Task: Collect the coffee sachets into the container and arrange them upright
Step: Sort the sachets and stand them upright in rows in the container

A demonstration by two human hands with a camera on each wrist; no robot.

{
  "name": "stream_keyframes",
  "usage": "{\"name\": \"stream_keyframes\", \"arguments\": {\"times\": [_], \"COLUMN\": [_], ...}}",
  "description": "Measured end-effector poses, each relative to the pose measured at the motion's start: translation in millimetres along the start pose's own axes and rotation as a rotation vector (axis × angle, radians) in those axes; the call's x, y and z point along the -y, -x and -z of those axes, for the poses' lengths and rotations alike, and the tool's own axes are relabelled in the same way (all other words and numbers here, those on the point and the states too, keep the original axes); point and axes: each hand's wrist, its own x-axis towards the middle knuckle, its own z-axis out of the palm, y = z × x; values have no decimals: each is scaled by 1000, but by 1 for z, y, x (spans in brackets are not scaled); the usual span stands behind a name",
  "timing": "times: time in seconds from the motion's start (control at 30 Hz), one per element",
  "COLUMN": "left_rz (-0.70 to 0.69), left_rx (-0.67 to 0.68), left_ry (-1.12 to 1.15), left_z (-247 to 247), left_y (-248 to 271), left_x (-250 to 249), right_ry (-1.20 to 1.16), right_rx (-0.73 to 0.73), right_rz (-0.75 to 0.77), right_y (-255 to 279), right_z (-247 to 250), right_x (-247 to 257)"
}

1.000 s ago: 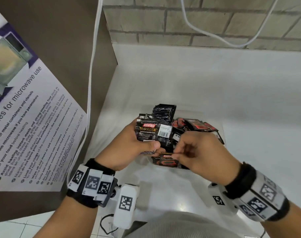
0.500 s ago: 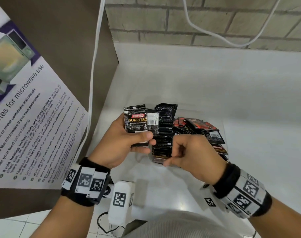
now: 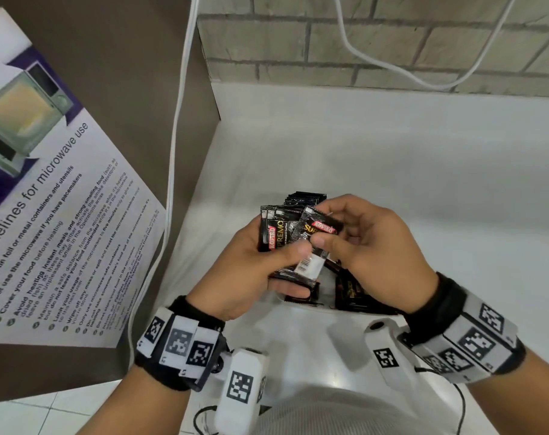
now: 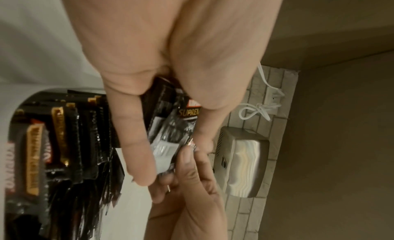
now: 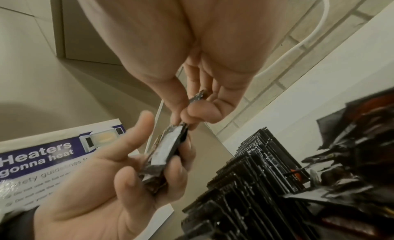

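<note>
Left hand [image 3: 254, 268] grips a stack of sachets [image 3: 274, 233]; right hand [image 3: 370, 246] pinches one sachet [image 3: 317, 235] above the container [image 3: 304, 307].

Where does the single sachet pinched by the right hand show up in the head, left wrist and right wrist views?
Head: the pinched sachet is at centre, tilted over the left hand's stack.
Left wrist: centre, white end toward the right hand.
Right wrist: centre, seen edge-on.
Shared landmark: the row of upright sachets.
</note>
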Motion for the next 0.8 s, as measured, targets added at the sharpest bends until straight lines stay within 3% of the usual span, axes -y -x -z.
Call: {"name": "stream_keyframes", "arguments": {"times": [0.2,0.3,0.43,0.57,0.67,0.8], "left_rz": [48,74,101,124,60,-19], "left_rx": [-29,-14,14,33,32,-20], "left_ry": [126,174,249,286,230,207], "left_z": [8,10,7,1,2,4], "left_y": [4,5,4,2,0,-1], "left_x": [-1,-1,-1,-6,-5,-1], "right_ry": [-72,-148,-211,-17,133,-31], "right_rx": [-31,-151,-14,68,62,-30], "right_rz": [-15,128,319,293,258,139], "right_y": [2,3,4,5,5,7], "right_z": [13,27,37,30,25,22], "right_x": [2,12,17,8,-1,0]}}
